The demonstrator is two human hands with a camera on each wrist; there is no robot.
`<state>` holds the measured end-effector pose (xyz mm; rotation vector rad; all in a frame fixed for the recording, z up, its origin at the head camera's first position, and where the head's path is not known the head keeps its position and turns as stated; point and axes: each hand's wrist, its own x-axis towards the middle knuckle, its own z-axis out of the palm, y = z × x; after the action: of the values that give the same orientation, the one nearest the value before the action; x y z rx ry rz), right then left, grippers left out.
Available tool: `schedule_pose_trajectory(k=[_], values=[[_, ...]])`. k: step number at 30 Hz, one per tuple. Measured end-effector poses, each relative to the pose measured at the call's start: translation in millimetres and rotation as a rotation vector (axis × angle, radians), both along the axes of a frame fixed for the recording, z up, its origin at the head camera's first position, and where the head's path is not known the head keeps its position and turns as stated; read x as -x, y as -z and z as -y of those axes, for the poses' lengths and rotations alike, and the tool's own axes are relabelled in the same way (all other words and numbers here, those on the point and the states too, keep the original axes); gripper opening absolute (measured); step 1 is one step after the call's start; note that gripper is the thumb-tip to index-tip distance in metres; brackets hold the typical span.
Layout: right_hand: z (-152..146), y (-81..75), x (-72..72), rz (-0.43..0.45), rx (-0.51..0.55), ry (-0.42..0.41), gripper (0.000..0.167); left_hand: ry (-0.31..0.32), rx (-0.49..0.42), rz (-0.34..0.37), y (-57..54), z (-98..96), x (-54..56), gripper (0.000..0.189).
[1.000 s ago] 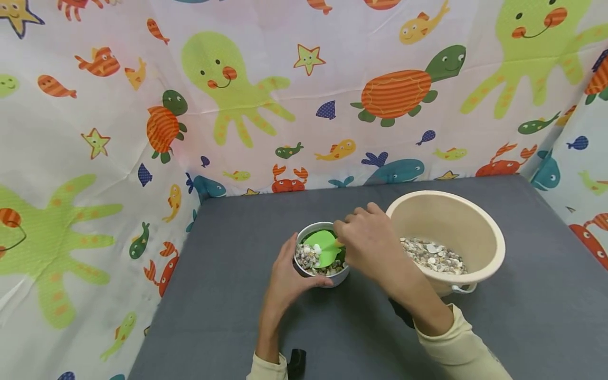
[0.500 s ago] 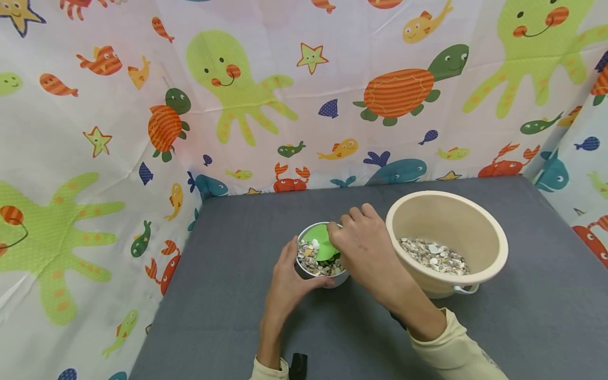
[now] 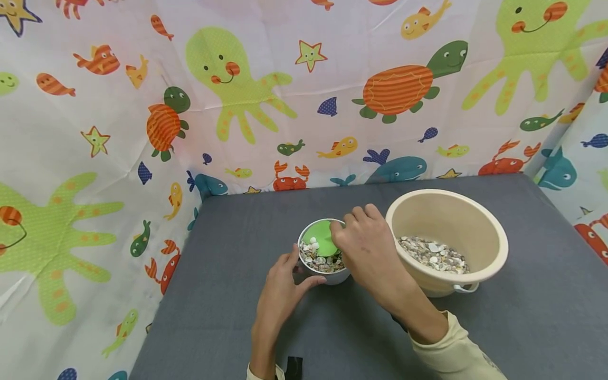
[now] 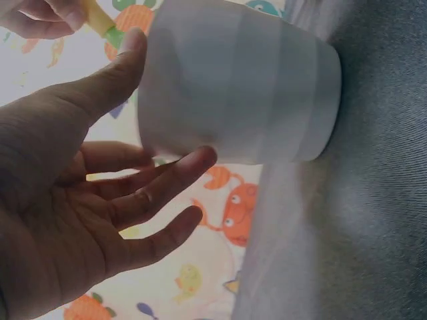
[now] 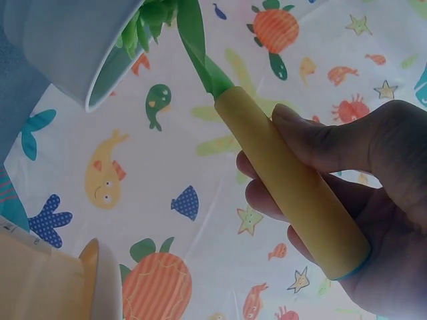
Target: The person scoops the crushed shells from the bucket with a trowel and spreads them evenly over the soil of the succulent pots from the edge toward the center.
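Observation:
My left hand (image 3: 277, 295) holds a small white pot (image 3: 336, 277) loosely, thumb and fingers on either side; in the left wrist view the little finger stands free of it. My right hand (image 3: 368, 248) grips the yellow handle (image 5: 290, 183) of a small toy shovel with a green blade (image 3: 325, 237). The blade lies inside the pot's rim, over small pebbles or shells (image 3: 328, 263). Green leaves (image 5: 150, 23) of a plant show at the pot's mouth in the right wrist view; the right hand hides part of the pot in the head view.
A cream tub (image 3: 494, 237) with a layer of pebbles or shells (image 3: 434, 254) stands right of the pot, close to my right forearm. Both are on a dark grey tabletop (image 3: 228, 274). Behind and left hangs a sea-animal printed cloth (image 3: 266, 31).
The pale pieces on the shovel have mostly slid into the pot, and its blade has tilted. My left hand has slipped slightly down and left along the pot, its grip looser.

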<state>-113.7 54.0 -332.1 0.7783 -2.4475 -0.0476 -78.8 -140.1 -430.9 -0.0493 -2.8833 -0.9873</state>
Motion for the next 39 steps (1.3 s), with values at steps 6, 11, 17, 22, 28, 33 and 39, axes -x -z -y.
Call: schedule_pose_trajectory(k=[6, 11, 17, 22, 28, 33, 39], values=[[-3.1, 0.6, -0.2, 0.008, 0.021, 0.012, 0.015, 0.057, 0.018, -0.039, -6.9, -1.8, -6.3, 0.087], [-5.8, 2.3, 0.3, 0.015, 0.046, 0.011, 0.014, 0.081, 0.019, -0.084, -7.7, 2.6, -3.5, 0.073], [-10.8, 5.4, 0.9, -0.008, 0.088, 0.008, 0.012, 0.036, -0.163, -0.022, 2.1, 12.2, 18.5, 0.093], [-16.2, 6.5, 1.1, -0.04, 0.111, 0.0, 0.014, 0.136, -0.293, 0.103, 24.7, 14.9, 38.8, 0.129], [-39.6, 3.1, 3.6, -0.055, 0.324, 0.0, 0.01, 0.131, -0.37, 0.114, 32.2, 3.5, 41.2, 0.127], [-70.1, -4.7, 2.3, -0.057, 0.476, 0.049, 0.008, 0.04, -0.354, 0.026, 28.8, -13.1, 32.7, 0.13], [-111.8, -15.5, -2.7, -0.139, 0.505, 0.135, 0.014, -0.09, -0.234, -0.026, 29.2, -29.8, 18.9, 0.137]])
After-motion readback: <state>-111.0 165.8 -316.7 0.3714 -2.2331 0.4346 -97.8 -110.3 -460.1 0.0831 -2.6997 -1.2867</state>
